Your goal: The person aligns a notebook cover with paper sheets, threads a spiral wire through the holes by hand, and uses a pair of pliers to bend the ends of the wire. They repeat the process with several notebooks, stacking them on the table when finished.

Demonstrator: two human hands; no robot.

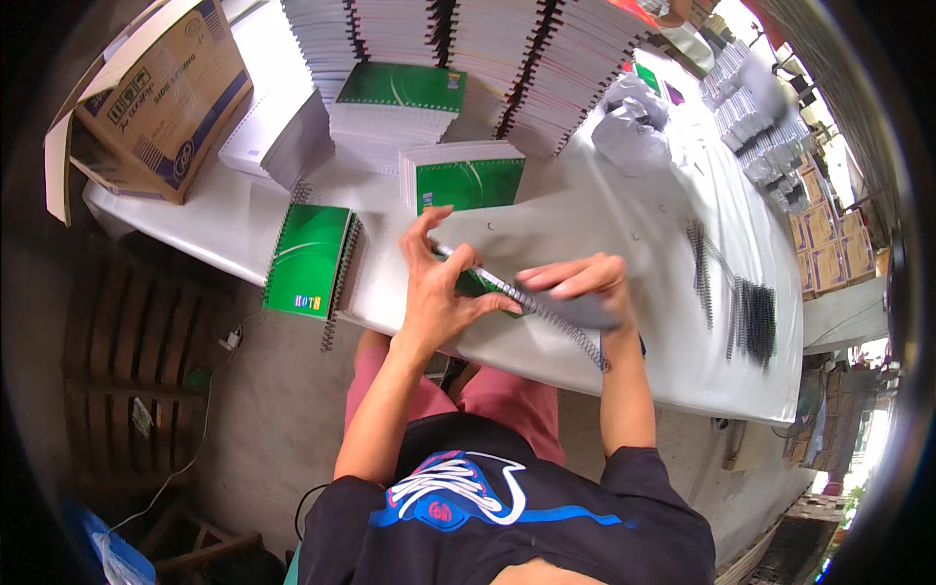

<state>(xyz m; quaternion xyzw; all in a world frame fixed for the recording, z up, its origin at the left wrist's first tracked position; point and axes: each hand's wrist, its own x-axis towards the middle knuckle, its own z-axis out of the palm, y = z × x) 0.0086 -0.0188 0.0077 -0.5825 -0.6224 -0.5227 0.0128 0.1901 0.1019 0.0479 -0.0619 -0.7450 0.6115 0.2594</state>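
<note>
Hands at the near edge of the desk (604,210), both on one green notebook (480,285) and its wire spiral binding (546,314). Left hand (439,288) closed on the notebook's left part, thumb and fingers pinching near the upper end of the spiral, index finger raised. Right hand (583,285) curled over the spiral's middle, fingers pressing down on it; grey cover under that hand blurred. Spiral runs diagonally from upper left to lower right, its lower end jutting past the right wrist over the desk edge.

Left of the hands, a finished green spiral notebook (307,258) lies flat at the desk's front edge, a loose spiral (341,278) just beside its right side. Behind the hands, two short stacks with green covers (468,180) (400,90) on top. Farther back, tall stacks of unbound pages (468,39) in a row. Cardboard box (156,93) at the far left corner, tilted. Crumpled grey plastic wrap (632,122) to the right rear. Bundle of black wire spirals (741,307) on the right of the desk, well apart from the hands.
</note>
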